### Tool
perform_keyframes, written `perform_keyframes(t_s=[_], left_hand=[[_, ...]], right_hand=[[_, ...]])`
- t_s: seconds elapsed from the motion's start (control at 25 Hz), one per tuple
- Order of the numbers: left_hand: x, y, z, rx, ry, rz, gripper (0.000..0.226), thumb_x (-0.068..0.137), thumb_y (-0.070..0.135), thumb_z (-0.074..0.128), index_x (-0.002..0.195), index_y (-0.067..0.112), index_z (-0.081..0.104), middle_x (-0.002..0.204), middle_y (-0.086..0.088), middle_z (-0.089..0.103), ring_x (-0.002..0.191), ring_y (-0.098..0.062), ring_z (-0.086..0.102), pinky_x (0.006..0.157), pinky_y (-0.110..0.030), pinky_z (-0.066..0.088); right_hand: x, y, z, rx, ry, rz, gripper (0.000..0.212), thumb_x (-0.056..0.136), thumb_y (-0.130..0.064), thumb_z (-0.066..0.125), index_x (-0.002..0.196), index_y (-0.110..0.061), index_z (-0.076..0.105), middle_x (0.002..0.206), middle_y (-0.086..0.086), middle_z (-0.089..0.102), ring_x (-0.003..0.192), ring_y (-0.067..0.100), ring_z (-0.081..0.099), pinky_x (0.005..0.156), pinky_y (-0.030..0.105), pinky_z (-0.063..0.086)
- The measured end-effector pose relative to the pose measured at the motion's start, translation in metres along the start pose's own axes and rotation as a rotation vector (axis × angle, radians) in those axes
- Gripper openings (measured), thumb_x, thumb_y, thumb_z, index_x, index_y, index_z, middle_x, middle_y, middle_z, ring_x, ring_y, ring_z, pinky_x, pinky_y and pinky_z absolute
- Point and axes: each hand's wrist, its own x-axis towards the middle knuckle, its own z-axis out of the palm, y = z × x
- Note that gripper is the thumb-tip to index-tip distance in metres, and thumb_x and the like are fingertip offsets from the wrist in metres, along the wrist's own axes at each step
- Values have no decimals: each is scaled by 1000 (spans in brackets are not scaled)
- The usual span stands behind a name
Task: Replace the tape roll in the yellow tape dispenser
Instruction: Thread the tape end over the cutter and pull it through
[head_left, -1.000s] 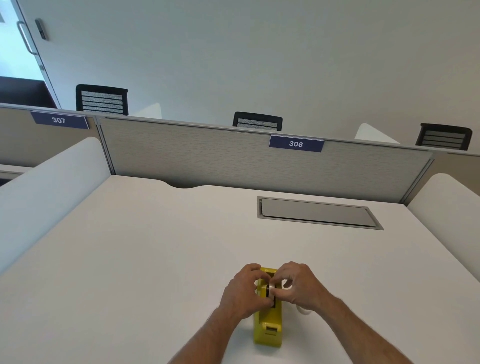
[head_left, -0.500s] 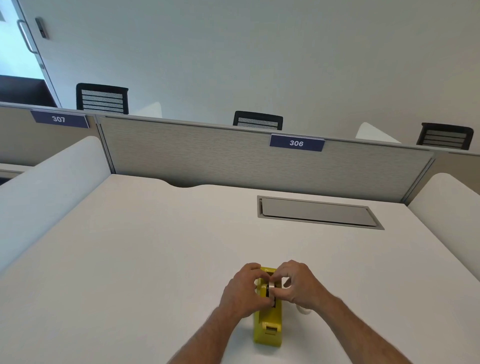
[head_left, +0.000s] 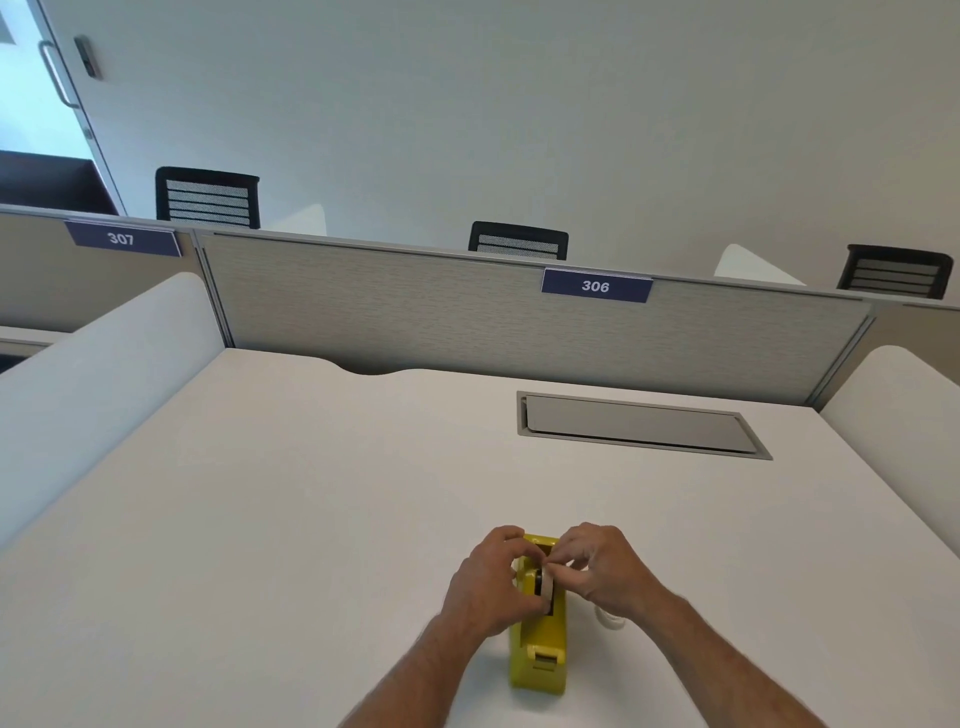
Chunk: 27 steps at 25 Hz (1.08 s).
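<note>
The yellow tape dispenser (head_left: 539, 642) stands on the white desk (head_left: 291, 519) between the two hands, its cutter end nearest the person. A pale tape roll (head_left: 545, 590) sits upright in its slot, mostly hidden by fingers. The left hand (head_left: 491, 582) wraps the dispenser's side; the right hand (head_left: 602, 569) pinches the roll's top edge. Since half a second ago the right fingertips have crept slightly leftward over the roll. Under the right wrist a white object (head_left: 610, 618) peeks out, too covered to identify.
</note>
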Motion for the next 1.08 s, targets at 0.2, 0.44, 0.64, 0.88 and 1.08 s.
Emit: perform_keyframes(t_s=[0.2,0.44,0.64,0.88,1.08], left_hand=[[0,0,-1,-18,-3,8,53,63,45,83,111,43,63,139,21,42,101,-7,58,88,-32,57],[-2,1,-2,-15,-4,15,52,61,47,83,110,42,64,138,21,42,101,-6,57,88,-31,57],[-2,3,-3,-9,-5,1,50,62,47,82,108,41,64,137,22,42,101,-8,58,88,-33,57],[-2,4,-3,-3,-7,-4,52,61,46,81,109,41,63,138,21,42,102,-8,58,88,-33,57],[-3,4,-3,-21,5,11,50,63,49,78,110,40,65,138,20,43,101,-7,58,88,-32,57]], right_hand=[[0,2,-1,45,-16,69,22,68,-34,79,89,-30,79,87,-12,71,88,5,62,69,26,59],[-1,1,-1,-19,-43,24,29,62,-42,77,90,-33,78,86,-16,70,90,3,59,68,21,57],[-2,-1,-1,-34,-32,-2,17,72,-32,77,88,-33,80,83,-14,75,88,7,62,69,21,54],[4,-2,-2,-27,-9,27,6,79,-21,76,79,-27,79,76,-10,74,82,7,62,65,22,52],[6,-1,-4,-18,-38,57,9,75,-25,77,82,-31,79,78,-11,73,84,7,62,64,22,55]])
